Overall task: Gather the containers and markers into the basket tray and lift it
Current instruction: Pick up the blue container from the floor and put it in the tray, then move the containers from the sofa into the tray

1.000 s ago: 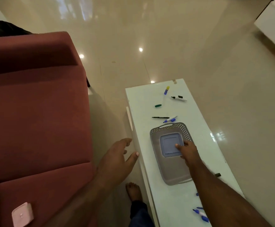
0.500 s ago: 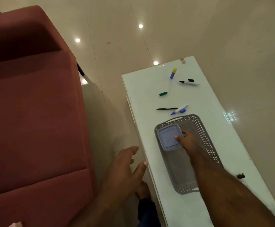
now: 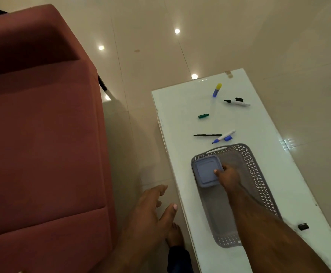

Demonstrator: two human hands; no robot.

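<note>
Resting on the container in the basket, the right hand held its edge; markers lay just beyond, left hand open, farther.

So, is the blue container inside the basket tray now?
Inside: the blue container sits within the basket tray walls, right hand on it.

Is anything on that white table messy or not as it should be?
Yes. Two markers lie uncapped: the black-tipped marker with its black cap loose beside it, and the blue-tipped marker with its blue cap alongside. A green cap lies alone, its marker nowhere in view.
</note>
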